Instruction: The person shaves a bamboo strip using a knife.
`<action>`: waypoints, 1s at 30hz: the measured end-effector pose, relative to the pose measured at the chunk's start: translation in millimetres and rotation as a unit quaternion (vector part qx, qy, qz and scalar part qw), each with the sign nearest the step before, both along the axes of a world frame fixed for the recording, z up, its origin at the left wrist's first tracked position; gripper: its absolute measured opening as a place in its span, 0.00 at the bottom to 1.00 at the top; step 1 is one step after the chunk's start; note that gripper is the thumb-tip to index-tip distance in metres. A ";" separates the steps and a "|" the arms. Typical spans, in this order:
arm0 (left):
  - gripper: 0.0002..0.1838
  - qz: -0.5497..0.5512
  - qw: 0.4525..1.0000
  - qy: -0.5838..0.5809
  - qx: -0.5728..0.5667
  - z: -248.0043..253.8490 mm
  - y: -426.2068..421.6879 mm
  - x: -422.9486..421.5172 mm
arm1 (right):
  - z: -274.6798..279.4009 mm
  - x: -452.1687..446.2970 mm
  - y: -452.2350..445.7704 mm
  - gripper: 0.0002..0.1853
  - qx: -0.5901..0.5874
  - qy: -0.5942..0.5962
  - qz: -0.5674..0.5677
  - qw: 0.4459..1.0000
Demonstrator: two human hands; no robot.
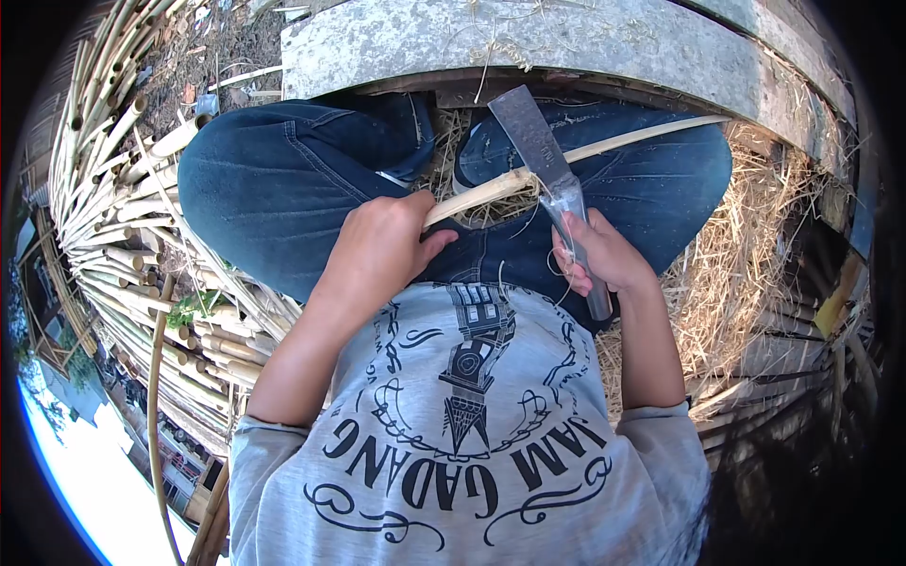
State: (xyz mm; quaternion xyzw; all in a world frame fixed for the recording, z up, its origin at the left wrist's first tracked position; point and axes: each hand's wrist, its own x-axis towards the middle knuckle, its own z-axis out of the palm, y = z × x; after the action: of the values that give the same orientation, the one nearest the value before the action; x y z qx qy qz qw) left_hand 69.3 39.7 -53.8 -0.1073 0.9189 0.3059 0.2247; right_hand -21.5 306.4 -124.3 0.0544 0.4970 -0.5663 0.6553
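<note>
Bamboo strip (486, 194) judged part-pared, unsevered at knife (545, 162); left hand (387, 234) fingers clamped on strip, right hand (604, 253) fingers on knife.

You've got a grey weathered plank (377, 42) across the far side w/ pale shavings (507, 55) on top. Far left: dirt (231, 42) w/ litter bits. On your left, a big pile of bamboo poles (104, 236), cut ends showing, plus some green leaves (193, 307). Near left, a brown pole (156, 406). Right: loose straw (731, 255) & a yellowish pc. (830, 309) beyond.
</note>
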 end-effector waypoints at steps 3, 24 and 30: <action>0.17 0.005 1.000 0.000 0.020 2.2 -0.7 -2.0 | -2.1 -1.3 1.0 0.28 -0.019 -0.025 -0.012 0.999; 0.17 0.018 0.998 0.037 0.052 7.0 -7.7 4.9 | -11.3 17.0 -24.2 0.30 -0.364 -0.231 -0.051 0.901; 0.15 0.027 0.998 0.041 -0.031 1.2 1.4 8.1 | 26.9 -1.0 8.0 0.12 -0.009 0.018 -0.069 0.997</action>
State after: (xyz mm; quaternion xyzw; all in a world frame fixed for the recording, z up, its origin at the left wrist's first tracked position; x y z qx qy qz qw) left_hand 77.4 41.1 -52.6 -0.1268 0.9330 0.2877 0.1752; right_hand -22.4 314.3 -97.4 0.0726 0.4986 -0.6152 0.6063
